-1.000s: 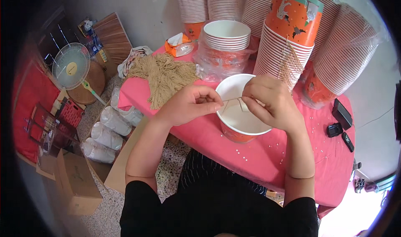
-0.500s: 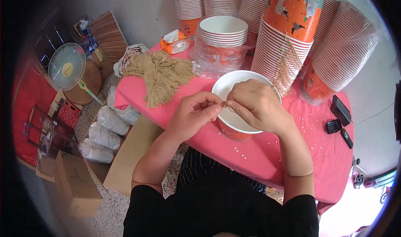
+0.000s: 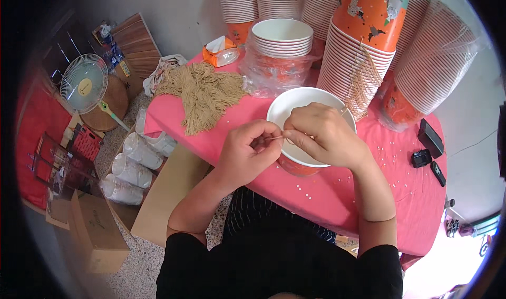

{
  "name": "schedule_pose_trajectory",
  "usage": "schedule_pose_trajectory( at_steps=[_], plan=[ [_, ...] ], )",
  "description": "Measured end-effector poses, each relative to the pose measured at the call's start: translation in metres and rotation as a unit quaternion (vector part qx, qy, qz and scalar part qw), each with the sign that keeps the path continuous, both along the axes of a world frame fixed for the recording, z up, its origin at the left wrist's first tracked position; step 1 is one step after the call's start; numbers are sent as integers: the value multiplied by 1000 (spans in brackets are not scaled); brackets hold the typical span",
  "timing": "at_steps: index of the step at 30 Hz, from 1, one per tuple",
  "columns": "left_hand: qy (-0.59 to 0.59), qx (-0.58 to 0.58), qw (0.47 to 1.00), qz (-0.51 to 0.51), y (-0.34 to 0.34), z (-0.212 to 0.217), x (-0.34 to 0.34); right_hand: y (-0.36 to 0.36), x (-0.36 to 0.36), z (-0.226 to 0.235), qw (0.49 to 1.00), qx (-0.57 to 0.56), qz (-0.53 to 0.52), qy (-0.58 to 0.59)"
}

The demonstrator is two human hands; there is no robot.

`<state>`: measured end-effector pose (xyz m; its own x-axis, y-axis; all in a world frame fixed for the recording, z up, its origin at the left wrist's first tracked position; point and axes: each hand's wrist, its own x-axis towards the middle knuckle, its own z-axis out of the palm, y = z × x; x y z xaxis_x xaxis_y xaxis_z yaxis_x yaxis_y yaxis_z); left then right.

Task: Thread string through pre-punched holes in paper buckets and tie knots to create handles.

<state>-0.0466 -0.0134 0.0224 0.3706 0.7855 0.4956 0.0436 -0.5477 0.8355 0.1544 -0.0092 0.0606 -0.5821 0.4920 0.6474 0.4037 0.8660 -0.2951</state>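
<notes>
A thin string (image 3: pixel 275 137) is pinched between the fingers of the left hand (image 3: pixel 249 150) and right hand (image 3: pixel 322 135) at the near rim of a bucket (image 3: pixel 305 101) on the table (image 3: pixel 337 193).

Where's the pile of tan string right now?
In the head view, the pile of tan string lies on the pink tablecloth at the table's left end, left of the white paper bucket under both hands.

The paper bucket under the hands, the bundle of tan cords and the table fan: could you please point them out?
paper bucket (image 3: pixel 295 99): head view, bare white inner wall.
bundle of tan cords (image 3: pixel 203 93): head view, middle of the pile.
table fan (image 3: pixel 84 84): head view, round grille.
</notes>
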Motion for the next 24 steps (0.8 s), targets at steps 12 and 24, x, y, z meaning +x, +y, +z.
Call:
schedule_pose_trajectory(
  at_steps=[12, 24],
  plan=[
    [11, 24, 1000, -11, 2, -1, -2, -2, -2, 3, 999, 20, 8, 26],
    [34, 174, 984, 18, 3, 4, 1, -9, -4, 1, 969, -235, 28, 67]
  ],
)
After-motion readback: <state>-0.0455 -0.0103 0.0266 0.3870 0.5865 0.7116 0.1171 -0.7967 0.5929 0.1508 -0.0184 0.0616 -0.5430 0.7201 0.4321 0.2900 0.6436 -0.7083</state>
